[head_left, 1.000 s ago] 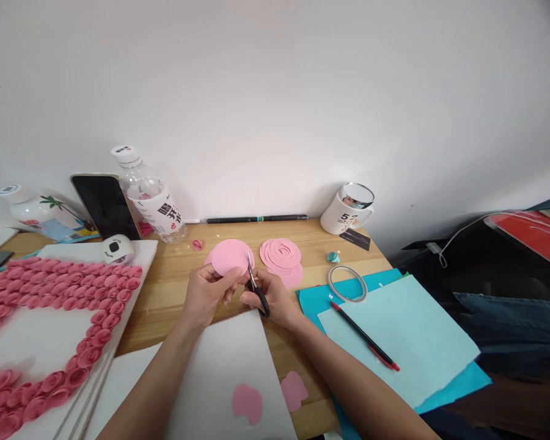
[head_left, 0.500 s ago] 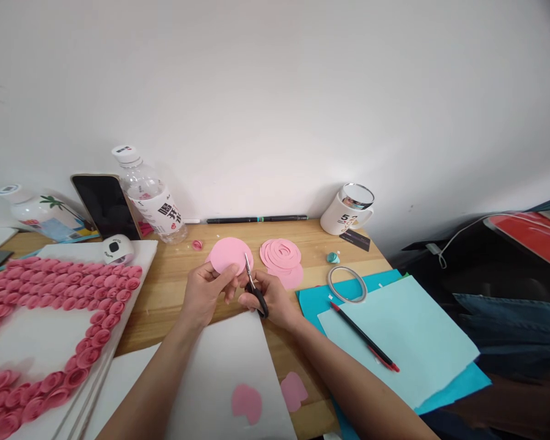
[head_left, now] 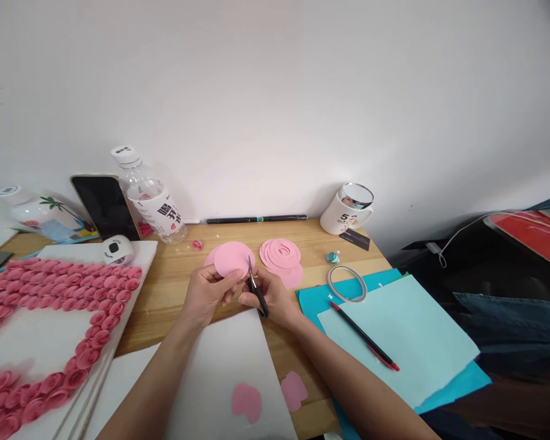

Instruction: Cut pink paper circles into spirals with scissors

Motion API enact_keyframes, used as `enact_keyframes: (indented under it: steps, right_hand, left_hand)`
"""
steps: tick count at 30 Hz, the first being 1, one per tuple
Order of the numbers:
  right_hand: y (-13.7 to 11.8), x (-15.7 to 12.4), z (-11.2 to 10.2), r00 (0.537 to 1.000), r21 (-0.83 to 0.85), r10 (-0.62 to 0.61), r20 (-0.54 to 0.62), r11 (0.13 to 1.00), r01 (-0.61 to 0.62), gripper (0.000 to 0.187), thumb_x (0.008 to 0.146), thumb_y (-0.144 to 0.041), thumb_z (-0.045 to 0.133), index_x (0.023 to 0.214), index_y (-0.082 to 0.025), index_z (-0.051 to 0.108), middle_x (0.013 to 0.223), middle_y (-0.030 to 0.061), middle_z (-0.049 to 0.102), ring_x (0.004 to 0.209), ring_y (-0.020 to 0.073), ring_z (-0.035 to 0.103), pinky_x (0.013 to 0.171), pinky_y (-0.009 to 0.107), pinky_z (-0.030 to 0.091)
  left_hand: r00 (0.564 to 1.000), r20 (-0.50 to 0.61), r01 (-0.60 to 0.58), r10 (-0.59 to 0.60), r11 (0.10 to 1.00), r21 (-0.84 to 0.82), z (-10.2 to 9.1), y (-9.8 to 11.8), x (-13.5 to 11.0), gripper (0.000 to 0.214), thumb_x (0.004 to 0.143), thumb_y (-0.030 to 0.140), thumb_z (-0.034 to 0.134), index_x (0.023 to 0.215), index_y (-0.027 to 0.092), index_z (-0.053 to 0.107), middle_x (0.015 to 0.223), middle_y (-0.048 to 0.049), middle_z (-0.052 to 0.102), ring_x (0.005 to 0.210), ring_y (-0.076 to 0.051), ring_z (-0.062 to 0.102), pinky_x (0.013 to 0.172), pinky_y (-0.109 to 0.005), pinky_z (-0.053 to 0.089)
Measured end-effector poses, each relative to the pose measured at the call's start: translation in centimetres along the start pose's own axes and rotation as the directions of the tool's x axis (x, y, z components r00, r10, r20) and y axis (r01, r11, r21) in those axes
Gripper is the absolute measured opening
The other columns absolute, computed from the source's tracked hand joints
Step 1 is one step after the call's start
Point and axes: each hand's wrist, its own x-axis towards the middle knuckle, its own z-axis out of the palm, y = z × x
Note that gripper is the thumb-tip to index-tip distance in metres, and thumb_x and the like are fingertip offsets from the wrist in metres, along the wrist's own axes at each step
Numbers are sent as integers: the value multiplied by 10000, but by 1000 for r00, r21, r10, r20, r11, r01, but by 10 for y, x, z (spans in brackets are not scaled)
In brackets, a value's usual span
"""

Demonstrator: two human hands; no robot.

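My left hand (head_left: 206, 295) pinches a pink paper circle (head_left: 231, 258) by its lower edge, holding it up over the wooden desk (head_left: 174, 287). My right hand (head_left: 270, 297) grips small black-handled scissors (head_left: 255, 289), whose blades sit at the circle's right edge. Just to the right, a stack of pink spiral-cut paper circles (head_left: 282, 256) lies flat on the desk.
A white board (head_left: 41, 330) covered with pink paper roses lies at left. White sheets (head_left: 220, 373) with pink scraps sit in front. Light blue paper (head_left: 398, 336), a red-black pen (head_left: 364, 336) and a tape ring (head_left: 347, 283) lie right. A bottle (head_left: 149, 198), phone (head_left: 105, 206) and mug (head_left: 348, 209) stand by the wall.
The pink circle has turned slightly in my left hand and the scissors have shifted a little along its edge. Everything else on the desk is unmoved.
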Motion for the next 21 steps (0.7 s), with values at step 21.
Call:
enact_keyframes:
  steps: [21]
  right_hand:
    - [8,-1,-5,1000,-78,12,-14,997,-13,401,650,-438,738,877,-164,554,616,-38,472,521,83,382,466,206,300]
  left_hand:
    - [1000,-19,-13,13,1000,-2,0,8,-1,220,596,313,699,525,151,568,400,49,481,317,-34,342,328,-181,236]
